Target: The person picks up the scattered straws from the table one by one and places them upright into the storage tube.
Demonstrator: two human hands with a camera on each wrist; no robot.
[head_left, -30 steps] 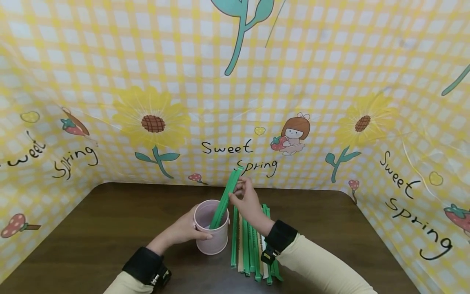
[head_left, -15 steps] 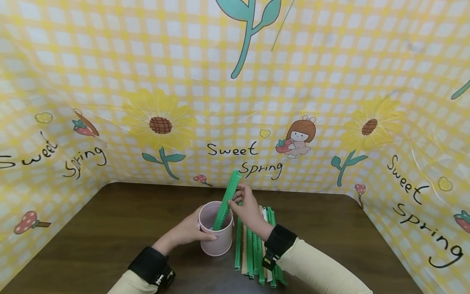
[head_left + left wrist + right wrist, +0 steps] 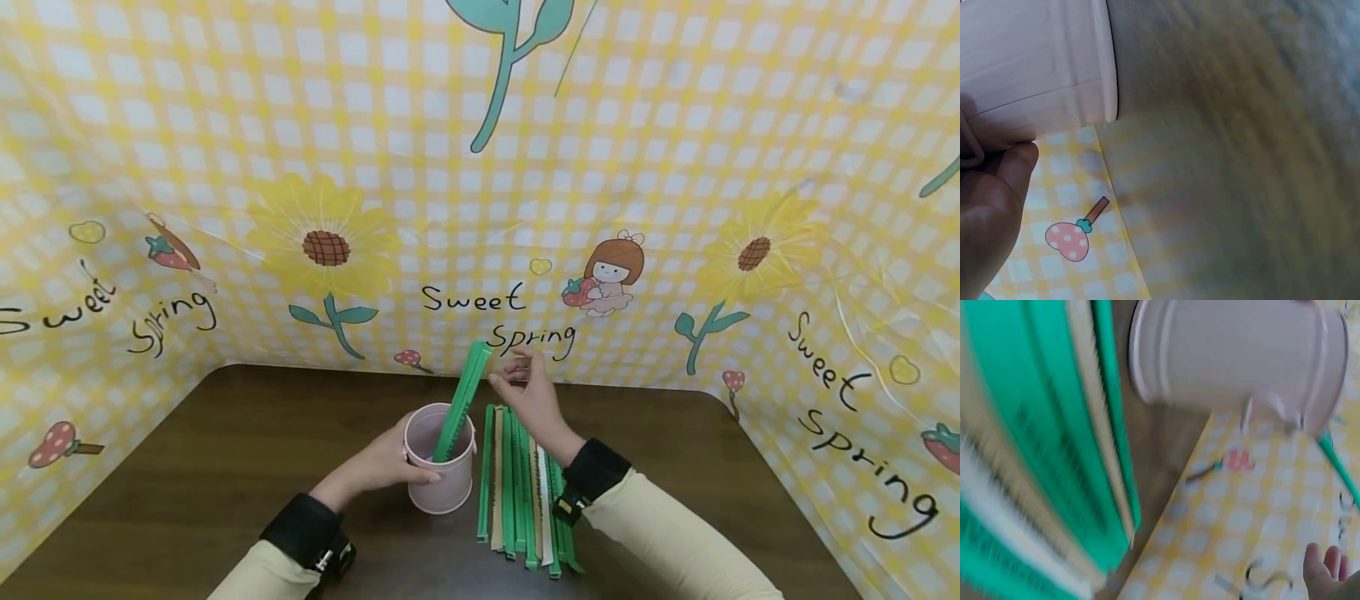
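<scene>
My left hand (image 3: pixel 384 460) grips a pale pink pail (image 3: pixel 442 487), thumb across its front; in the left wrist view the fingers (image 3: pixel 1017 164) reach along the pail's side. Long narrow green strips (image 3: pixel 463 398) with printed text lean in the pail, their top ends standing well above its rim. Just right of those ends, my right hand (image 3: pixel 536 404) is in the air, fingers loosely bent and holding nothing. In the right wrist view, a gap separates the right hand (image 3: pixel 1327 575) from a green strip (image 3: pixel 1339 467) jutting from the pail.
Right of the pail, several green, tan and white strips (image 3: pixel 517 500) lie side by side on the dark wooden table (image 3: pixel 165 500). A yellow checked cloth (image 3: pixel 465 208) with printed flowers and lettering stands around the table's back and sides.
The right hand has let go of the green strips in the pail and moved away to the right. The left hand keeps its grip on the pail.
</scene>
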